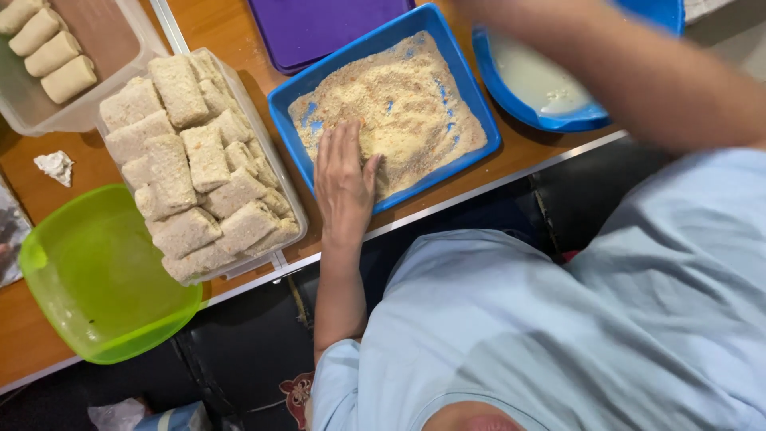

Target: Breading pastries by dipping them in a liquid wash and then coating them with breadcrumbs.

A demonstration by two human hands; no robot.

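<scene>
My left hand [343, 179] lies flat, palm down, on the breadcrumbs [407, 96] at the near left corner of a blue rectangular tray [488, 132]. Its fingers are stretched out and pressed into the crumbs; whether anything lies under the palm is hidden. My right forearm [638, 72] reaches across the top right of the view, over a blue bowl [496, 80] of whitish batter. The right hand itself is out of the frame. Left of the tray stands a clear plastic container [281, 179] piled with several crumb-coated rolls [199, 160].
Another clear container [24, 120] at the top left holds smooth uncoated rolls [52, 52]. A green plastic tub [96, 279] sits at the table's near edge, a purple lid [319, 28] behind the tray, and a crumpled paper scrap [56, 166] on the wooden table [32, 343].
</scene>
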